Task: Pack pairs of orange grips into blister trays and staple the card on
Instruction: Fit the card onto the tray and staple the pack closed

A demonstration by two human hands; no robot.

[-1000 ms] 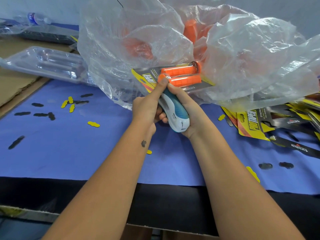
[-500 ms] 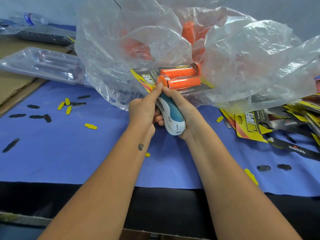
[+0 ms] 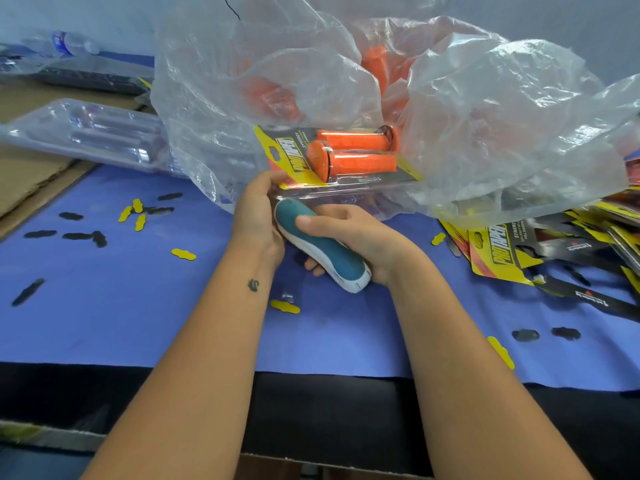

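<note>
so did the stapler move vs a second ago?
Yes. The stapler in the right hand has pulled back toward the person, off the card of the blister pack, judged against the plastic bag behind.

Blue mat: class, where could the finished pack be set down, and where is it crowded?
The widest bare stretch of blue mat lies left of the left hand, between the die-cut scraps and the black front edge. A smaller patch lies between the forearms. The right side is crowded with printed cards, and the plastic bag fills the back.
</note>
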